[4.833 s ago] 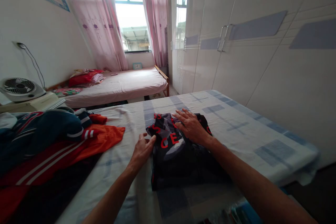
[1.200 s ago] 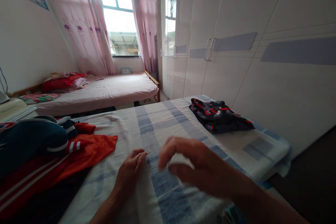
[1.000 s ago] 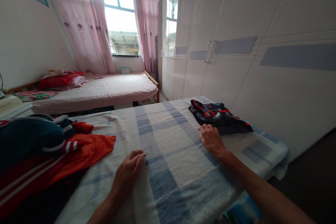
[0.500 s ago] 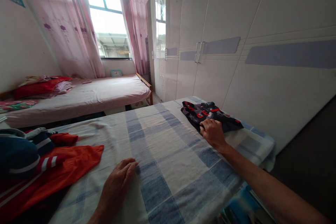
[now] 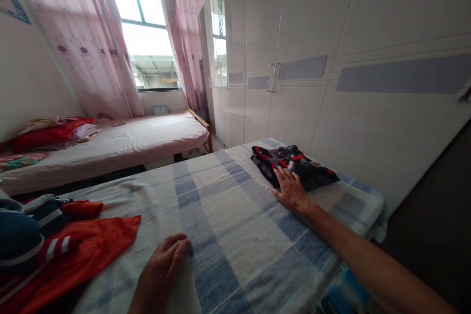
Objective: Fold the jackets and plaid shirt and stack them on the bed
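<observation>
My right hand [image 5: 290, 189] lies palm down with its fingers spread over the near edge of a dark folded garment [image 5: 312, 172]. Black and grey with red lettering, the garment lies flat near the far right side of the bed. Nearer to me, my left hand [image 5: 167, 260] rests on the blue-and-white checked sheet [image 5: 228, 216], its fingers bent and held together, with nothing visible in them. Left of that hand is a heap of clothes, with an orange garment [image 5: 106, 238] and a dark blue one [image 5: 18, 235] with white stripes.
A white wardrobe [image 5: 294, 117] runs along the right side, close behind the bed. Beyond stands a second bed [image 5: 147, 135] with a pale pink sheet and a red cloth bundle [image 5: 55, 132]. Pink curtains [image 5: 84, 34] hang by the window. A small clock [image 5: 160, 109] stands below it.
My right hand's fingers have gone from curled to spread out on the dark garment. The left hand stays on the sheet. My view has shifted slightly.
</observation>
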{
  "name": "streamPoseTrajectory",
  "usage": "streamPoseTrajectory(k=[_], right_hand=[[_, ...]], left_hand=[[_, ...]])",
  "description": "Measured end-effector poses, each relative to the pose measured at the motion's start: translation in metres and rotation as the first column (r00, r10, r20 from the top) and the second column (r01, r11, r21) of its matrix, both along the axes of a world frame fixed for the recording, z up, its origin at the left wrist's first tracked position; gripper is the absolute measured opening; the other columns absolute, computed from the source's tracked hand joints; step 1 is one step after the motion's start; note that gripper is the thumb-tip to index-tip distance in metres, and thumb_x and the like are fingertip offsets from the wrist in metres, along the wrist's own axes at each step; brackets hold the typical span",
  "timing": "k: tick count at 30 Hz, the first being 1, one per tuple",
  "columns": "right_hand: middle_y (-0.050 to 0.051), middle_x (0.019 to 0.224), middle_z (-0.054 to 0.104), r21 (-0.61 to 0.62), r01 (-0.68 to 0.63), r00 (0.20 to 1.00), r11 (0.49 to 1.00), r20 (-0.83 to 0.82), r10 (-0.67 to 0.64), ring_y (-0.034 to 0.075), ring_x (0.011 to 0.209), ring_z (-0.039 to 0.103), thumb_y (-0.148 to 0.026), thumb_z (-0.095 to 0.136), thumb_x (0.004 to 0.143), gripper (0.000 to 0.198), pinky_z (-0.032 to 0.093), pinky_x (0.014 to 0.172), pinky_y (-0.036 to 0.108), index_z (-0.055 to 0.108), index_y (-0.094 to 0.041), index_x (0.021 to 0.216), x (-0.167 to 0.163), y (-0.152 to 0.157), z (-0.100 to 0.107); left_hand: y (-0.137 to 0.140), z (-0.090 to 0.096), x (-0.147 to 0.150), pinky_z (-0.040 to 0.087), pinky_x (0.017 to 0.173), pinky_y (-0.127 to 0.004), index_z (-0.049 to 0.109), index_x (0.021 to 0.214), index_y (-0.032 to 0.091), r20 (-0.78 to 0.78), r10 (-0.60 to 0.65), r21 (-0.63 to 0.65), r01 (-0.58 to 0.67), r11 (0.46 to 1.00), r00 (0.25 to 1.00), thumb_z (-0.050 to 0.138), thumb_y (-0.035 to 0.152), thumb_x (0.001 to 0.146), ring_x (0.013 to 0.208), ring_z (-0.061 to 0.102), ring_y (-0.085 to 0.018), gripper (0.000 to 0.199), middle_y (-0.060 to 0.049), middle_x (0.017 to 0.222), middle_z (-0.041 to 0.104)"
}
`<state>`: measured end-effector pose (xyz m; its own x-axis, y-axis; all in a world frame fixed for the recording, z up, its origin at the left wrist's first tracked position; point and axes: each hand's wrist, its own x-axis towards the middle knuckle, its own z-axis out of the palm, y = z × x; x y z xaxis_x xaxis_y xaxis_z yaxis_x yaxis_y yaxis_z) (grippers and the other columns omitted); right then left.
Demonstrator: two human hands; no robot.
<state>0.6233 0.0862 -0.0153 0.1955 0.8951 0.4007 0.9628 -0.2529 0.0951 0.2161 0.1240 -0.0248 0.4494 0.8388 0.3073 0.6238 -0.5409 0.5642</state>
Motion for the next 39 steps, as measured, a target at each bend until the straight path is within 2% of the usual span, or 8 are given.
streamPoseTrajectory(k=[7, 11, 14, 18, 23, 31, 34, 39], right_hand=[[0.014, 0.119, 0.063, -0.147, -0.081, 0.995, 0.986, -0.07, 0.071, 0.019, 0.111, 0.057, 0.0, 0.031, 0.08, 0.046, 0.042, 0.094, 0.032, 0.06, -0.009, 0.115, 0.018, 0.007, 0.009], [0.012, 0.121, 0.063, -0.104, -0.218, 0.97, 0.97, -0.132, 0.204, 0.02, 0.116, 0.055, -0.005, 0.033, 0.078, 0.047, 0.04, 0.099, 0.031, 0.062, -0.01, 0.114, 0.027, -0.004, 0.003], [0.021, 0.124, 0.059, -0.024, -0.224, 0.96, 0.974, -0.176, 0.216, 0.031, 0.117, 0.055, -0.02, 0.041, 0.076, 0.045, 0.041, 0.1, 0.047, 0.062, -0.006, 0.113, 0.025, 0.002, -0.012], [0.014, 0.138, 0.049, 0.11, -0.339, 0.867, 0.934, -0.349, 0.356, 0.03, 0.127, 0.045, -0.047, 0.035, 0.084, 0.059, 0.038, 0.105, 0.047, 0.051, -0.013, 0.129, -0.018, 0.036, -0.027], [0.014, 0.139, 0.048, 0.112, -0.38, 0.839, 0.918, -0.376, 0.394, 0.03, 0.13, 0.041, -0.052, 0.027, 0.083, 0.067, 0.038, 0.105, 0.049, 0.05, -0.012, 0.131, -0.094, 0.058, -0.05], [0.009, 0.135, 0.052, -0.016, -0.483, 0.87, 0.876, -0.124, 0.477, 0.028, 0.128, 0.044, -0.038, 0.033, 0.079, 0.052, 0.036, 0.105, 0.046, 0.068, -0.021, 0.113, -0.095, 0.074, -0.08], [0.009, 0.135, 0.051, -0.028, -0.471, 0.877, 0.882, -0.121, 0.465, 0.027, 0.128, 0.044, -0.04, 0.031, 0.08, 0.054, 0.037, 0.105, 0.045, 0.066, -0.02, 0.117, -0.099, 0.069, -0.069], [0.01, 0.135, 0.051, -0.017, -0.444, 0.888, 0.896, -0.142, 0.438, 0.026, 0.129, 0.043, -0.047, 0.025, 0.082, 0.065, 0.035, 0.107, 0.044, 0.059, -0.014, 0.125, -0.108, 0.064, -0.059]], left_hand=[[-0.001, 0.005, 0.002, 0.049, 0.091, -0.031, 0.072, 0.092, 0.027, 0.01, -0.018, -0.031, 0.019, 0.999, 1.0, 0.034, 0.045, 0.091, 0.102, 0.062, -0.02, 0.043, -0.003, 0.111, 0.066], [-0.01, 0.01, 0.006, 0.048, 0.09, -0.031, 0.072, 0.088, 0.024, 0.033, -0.001, -0.028, 0.002, 1.0, 0.999, 0.032, 0.039, 0.093, 0.1, 0.062, -0.019, 0.043, -0.005, 0.105, 0.066], [-0.014, 0.011, 0.011, 0.047, 0.088, -0.03, 0.071, 0.081, 0.02, 0.063, -0.032, 0.026, 0.031, 0.999, 0.997, 0.028, 0.03, 0.094, 0.095, 0.061, -0.018, 0.045, -0.007, 0.098, 0.066], [-0.008, 0.009, 0.012, 0.045, 0.089, -0.026, 0.071, 0.079, 0.021, 0.05, 0.03, 0.065, -0.033, 0.997, 0.998, 0.036, 0.026, 0.092, 0.093, 0.061, -0.015, 0.037, -0.004, 0.095, 0.068], [-0.008, 0.005, 0.009, 0.044, 0.093, -0.026, 0.071, 0.079, 0.02, 0.002, 0.03, 0.108, -0.03, 0.994, 1.0, 0.041, 0.022, 0.09, 0.095, 0.061, -0.015, 0.032, -0.003, 0.096, 0.07], [-0.014, 0.021, 0.0, 0.049, 0.089, -0.025, 0.068, 0.102, 0.021, 0.07, 0.1, 0.144, -0.109, 0.984, 0.993, 0.048, 0.024, 0.088, 0.099, 0.062, -0.015, 0.025, -0.005, 0.108, 0.067], [-0.021, 0.056, -0.037, 0.045, 0.097, -0.029, 0.063, 0.115, 0.022, 0.194, 0.323, 0.272, -0.367, 0.89, 0.926, 0.047, 0.025, 0.088, 0.109, 0.058, -0.017, 0.031, -0.006, 0.118, 0.063], [-0.035, 0.11, -0.146, 0.028, 0.107, -0.05, 0.049, 0.13, 0.011, 0.191, 0.785, 0.48, -0.754, 0.449, 0.59, 0.048, 0.033, 0.087, 0.131, 0.036, -0.032, 0.048, -0.019, 0.139, 0.043]])
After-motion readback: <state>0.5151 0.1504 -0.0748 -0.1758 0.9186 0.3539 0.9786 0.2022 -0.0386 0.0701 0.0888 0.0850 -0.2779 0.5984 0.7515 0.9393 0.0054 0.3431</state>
